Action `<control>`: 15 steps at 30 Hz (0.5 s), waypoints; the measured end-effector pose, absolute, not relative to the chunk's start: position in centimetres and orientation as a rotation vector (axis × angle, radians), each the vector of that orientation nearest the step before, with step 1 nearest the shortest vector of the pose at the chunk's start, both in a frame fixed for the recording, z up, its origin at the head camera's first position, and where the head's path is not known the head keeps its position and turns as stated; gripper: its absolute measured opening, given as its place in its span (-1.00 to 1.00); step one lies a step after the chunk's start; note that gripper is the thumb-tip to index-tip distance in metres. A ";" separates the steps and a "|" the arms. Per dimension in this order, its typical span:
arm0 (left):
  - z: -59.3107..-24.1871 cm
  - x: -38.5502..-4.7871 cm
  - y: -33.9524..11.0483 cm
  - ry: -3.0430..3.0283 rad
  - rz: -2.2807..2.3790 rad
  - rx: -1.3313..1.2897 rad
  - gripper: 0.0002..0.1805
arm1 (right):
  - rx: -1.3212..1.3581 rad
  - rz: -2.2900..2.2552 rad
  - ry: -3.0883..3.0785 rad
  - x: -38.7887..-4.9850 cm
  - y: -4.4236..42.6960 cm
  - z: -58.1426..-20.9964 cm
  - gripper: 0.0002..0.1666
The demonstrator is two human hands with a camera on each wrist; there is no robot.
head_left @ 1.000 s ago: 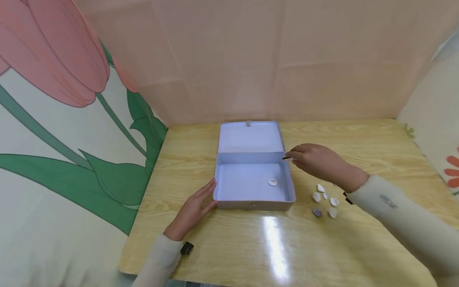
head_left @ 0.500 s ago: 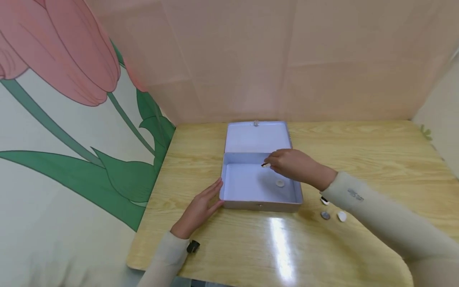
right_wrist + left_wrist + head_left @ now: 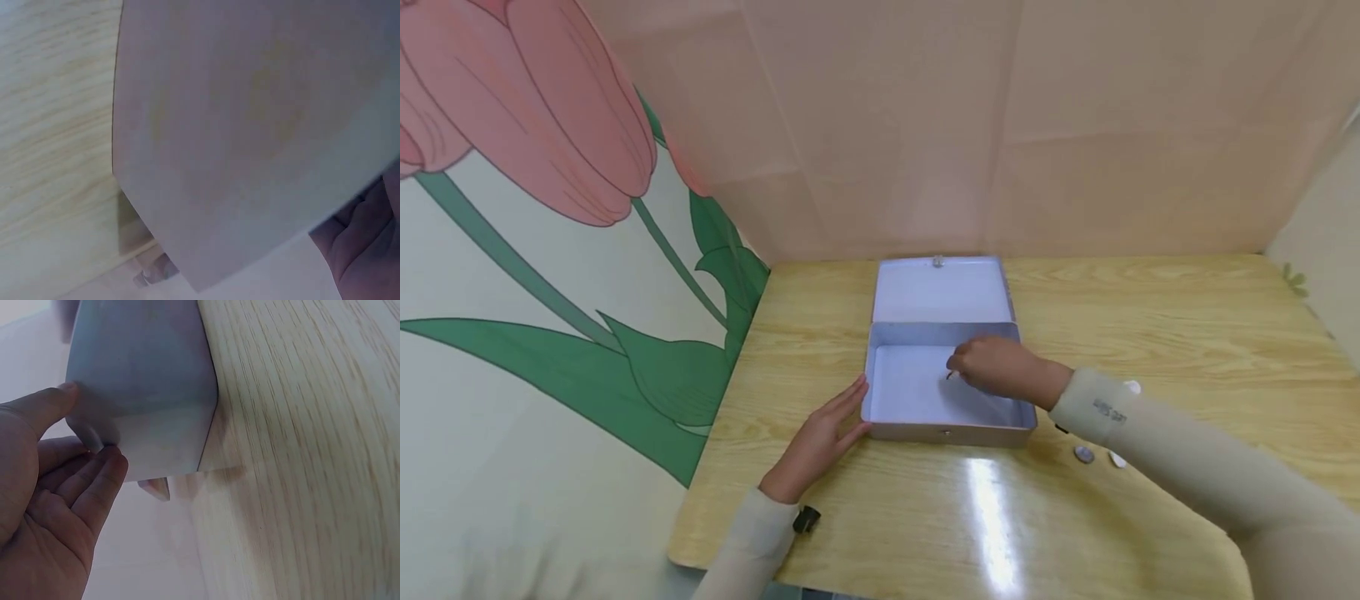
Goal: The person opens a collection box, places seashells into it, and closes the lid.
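Note:
A pale metal box stands on the wooden table with its lid folded back. My left hand rests against its front left corner, fingers along the left side and thumb at the front. The left wrist view shows these fingers touching the box wall. Inside the box, low over its floor, my right hand pinches a small, dark-edged seashell, mostly covered by the fingertips. In the right wrist view the box's outer wall hides most of that hand.
On the table right of the box lie a dark grey shell, a white shell and another white shell. The right sleeve covers part of that area. A peach-coloured backdrop rises behind the table.
My right hand has moved left over the box rim and down inside it, carrying the seashell. It now covers the white shell seen on the box floor. My left hand stays at the corner.

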State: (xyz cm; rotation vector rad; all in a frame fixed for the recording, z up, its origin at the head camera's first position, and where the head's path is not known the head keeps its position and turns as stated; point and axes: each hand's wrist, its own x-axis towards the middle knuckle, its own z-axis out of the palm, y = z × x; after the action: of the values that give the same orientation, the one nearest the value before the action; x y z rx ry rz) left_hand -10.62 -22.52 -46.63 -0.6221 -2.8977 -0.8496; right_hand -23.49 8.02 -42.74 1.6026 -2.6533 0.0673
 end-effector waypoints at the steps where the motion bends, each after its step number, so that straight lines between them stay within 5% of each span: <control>1: -46.6 -10.6 -22.5 -2.899 -0.853 -0.619 -0.31 | 1.600 0.064 -2.665 -23.4 8.0 -42.8 -0.84; 15: -46.2 -10.4 -22.2 -2.900 -0.867 -0.611 -0.32 | 1.542 -0.041 -2.733 -22.7 8.9 -42.5 -0.68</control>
State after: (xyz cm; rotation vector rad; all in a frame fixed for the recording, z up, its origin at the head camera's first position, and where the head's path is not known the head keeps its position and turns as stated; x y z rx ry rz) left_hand -10.42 -22.22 -46.18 -0.6106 -2.8997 -0.8668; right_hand -22.72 8.87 -42.51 1.5417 -2.7325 -0.0408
